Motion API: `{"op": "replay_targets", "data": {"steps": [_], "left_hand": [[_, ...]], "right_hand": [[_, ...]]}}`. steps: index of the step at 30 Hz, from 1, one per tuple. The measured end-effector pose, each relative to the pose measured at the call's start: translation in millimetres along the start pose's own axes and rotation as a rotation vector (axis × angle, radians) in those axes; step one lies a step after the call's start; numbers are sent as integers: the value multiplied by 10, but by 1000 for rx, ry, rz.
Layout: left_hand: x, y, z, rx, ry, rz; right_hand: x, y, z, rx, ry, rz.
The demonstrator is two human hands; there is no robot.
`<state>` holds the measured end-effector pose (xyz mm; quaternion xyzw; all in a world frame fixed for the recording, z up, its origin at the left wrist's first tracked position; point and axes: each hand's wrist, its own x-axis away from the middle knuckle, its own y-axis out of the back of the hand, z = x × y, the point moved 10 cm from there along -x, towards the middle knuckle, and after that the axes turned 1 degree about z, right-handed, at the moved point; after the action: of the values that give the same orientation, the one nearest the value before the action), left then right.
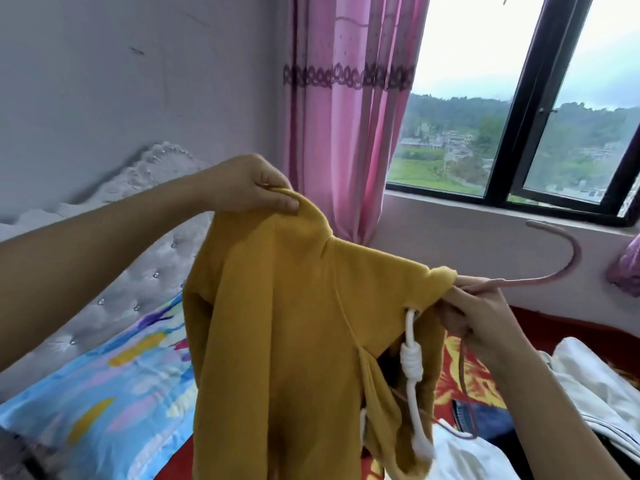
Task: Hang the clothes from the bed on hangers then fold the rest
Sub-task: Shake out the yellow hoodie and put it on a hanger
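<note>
A mustard yellow hoodie (277, 323) hangs in front of me above the bed, with a knotted white drawstring (412, 362) dangling from its neck. My left hand (256, 185) pinches the cloth at its upper left shoulder. My right hand (485, 317) grips the neck of a pink hanger (554, 271) where it comes out of the hoodie's collar. The hanger's hook curves up to the right. Its lower bar shows below my right hand; the rest is hidden inside the hoodie.
A blue patterned pillow (104, 393) lies at the left against a tufted grey headboard (114, 271). White clothes (588, 386) and a dark garment (485, 417) lie on the red bedcover at the right. Pink curtain (346, 116) and window (519, 133) stand behind.
</note>
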<state>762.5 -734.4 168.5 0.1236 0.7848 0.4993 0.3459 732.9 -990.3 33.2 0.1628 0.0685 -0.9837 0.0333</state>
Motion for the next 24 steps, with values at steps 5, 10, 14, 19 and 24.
{"op": "replay_targets", "data": {"steps": [5,10,14,19,24], "left_hand": [[141,-340,213,-185,51,178],[213,-840,86,56,-37,246],[296,-912,112,215,-50,86],[241,-1012,-30,249,-69,15],[277,-1057,0,298,-52,-36]], "right_hand": [[-39,-77,22,-38,-31,-30],[-60,-175,-12,23,-4,-63],[-36,-230,-54,-9,13,-82],[-94,-551,-37,120,54,-52],[-154,-681,-74,271,26,51]]}}
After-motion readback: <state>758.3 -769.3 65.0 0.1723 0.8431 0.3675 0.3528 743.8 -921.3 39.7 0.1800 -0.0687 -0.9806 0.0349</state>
